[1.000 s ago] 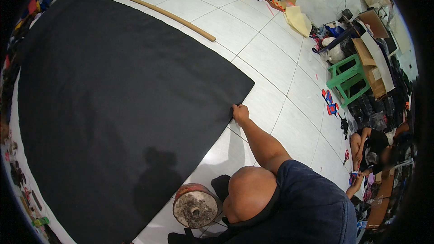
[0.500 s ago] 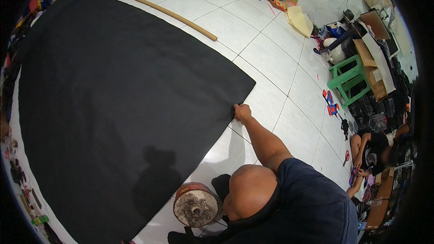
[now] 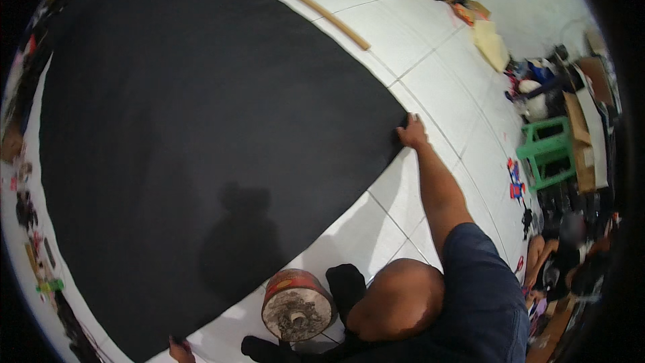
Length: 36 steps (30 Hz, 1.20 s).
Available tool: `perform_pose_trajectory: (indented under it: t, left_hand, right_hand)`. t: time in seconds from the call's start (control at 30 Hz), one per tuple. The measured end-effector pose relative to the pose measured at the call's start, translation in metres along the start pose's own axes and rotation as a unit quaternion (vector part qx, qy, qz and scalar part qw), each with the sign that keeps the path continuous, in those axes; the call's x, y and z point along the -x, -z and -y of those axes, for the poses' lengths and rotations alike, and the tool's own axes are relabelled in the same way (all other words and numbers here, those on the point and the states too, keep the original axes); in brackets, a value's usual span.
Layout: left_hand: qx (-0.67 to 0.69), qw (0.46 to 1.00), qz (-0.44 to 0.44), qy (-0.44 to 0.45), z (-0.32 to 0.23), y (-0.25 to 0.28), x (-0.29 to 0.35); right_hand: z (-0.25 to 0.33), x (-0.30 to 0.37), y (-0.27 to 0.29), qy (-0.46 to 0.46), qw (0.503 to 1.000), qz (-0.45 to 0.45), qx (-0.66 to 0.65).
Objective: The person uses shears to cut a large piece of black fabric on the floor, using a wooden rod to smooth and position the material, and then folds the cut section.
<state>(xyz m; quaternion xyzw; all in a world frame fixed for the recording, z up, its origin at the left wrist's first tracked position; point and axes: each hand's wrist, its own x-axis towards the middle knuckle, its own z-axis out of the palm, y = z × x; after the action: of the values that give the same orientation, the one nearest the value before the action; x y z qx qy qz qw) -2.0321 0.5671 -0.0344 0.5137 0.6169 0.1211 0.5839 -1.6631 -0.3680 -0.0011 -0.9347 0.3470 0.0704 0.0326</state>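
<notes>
A large black sheet of fabric or similar material lies spread over white floor tiles. My right hand, arm outstretched, is at its right corner, thumb and fingers closed about the edge. At the bottom left, my left hand is at the near edge of the sheet, cut off by the frame; its thumb lies against the material, though most of its fingers are hidden. Close to my feet, touching or nearly touching the sheet's near edge, stands a round red weight with a rough grey top and a central hole.
A long brown tube lies past the sheet's far edge. To the right are a green plastic stool, cardboard pieces and piled goods. Another person sits at the lower right. Assorted small items line the left side.
My right hand has slid from partway along the near edge out to the right corner. My left hand has come further into view at the bottom left. The whole view has shifted.
</notes>
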Motion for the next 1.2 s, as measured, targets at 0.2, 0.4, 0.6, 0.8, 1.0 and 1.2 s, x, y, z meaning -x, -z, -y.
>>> perform_pose_trajectory:
  t: [0.2, 0.4, 0.6, 0.8, 1.0, 1.2]
  left_hand:
    - [0.009, 0.998, -0.053, 0.021, -0.028, 0.03, -0.005]
    - [-0.052, 0.991, -0.121, 0.01, 0.006, -0.023, -0.044]
    - [-0.052, 0.988, -0.143, -0.036, -0.003, 0.02, -0.005]
    - [-0.09, 0.983, -0.152, -0.058, 0.004, -0.007, -0.005]
    - [-0.179, 0.967, -0.174, -0.061, -0.017, -0.029, 0.015]
    - [-0.262, 0.947, -0.163, -0.088, -0.007, -0.015, -0.008]
  right_hand:
    - [0.001, -0.023, -0.045, 0.081, 0.978, 0.118, -0.152]
    - [-0.091, -0.094, 0.006, 0.174, 0.975, 0.051, -0.127]
    - [0.14, 0.148, 0.008, 0.393, 0.898, 0.021, -0.194]
    - [0.216, 0.371, 0.1, 0.794, 0.483, 0.357, -0.091]
    - [0.217, 0.407, 0.082, 0.882, 0.416, 0.219, 0.008]
    - [0.189, 0.41, 0.071, 0.841, 0.495, 0.184, -0.12]
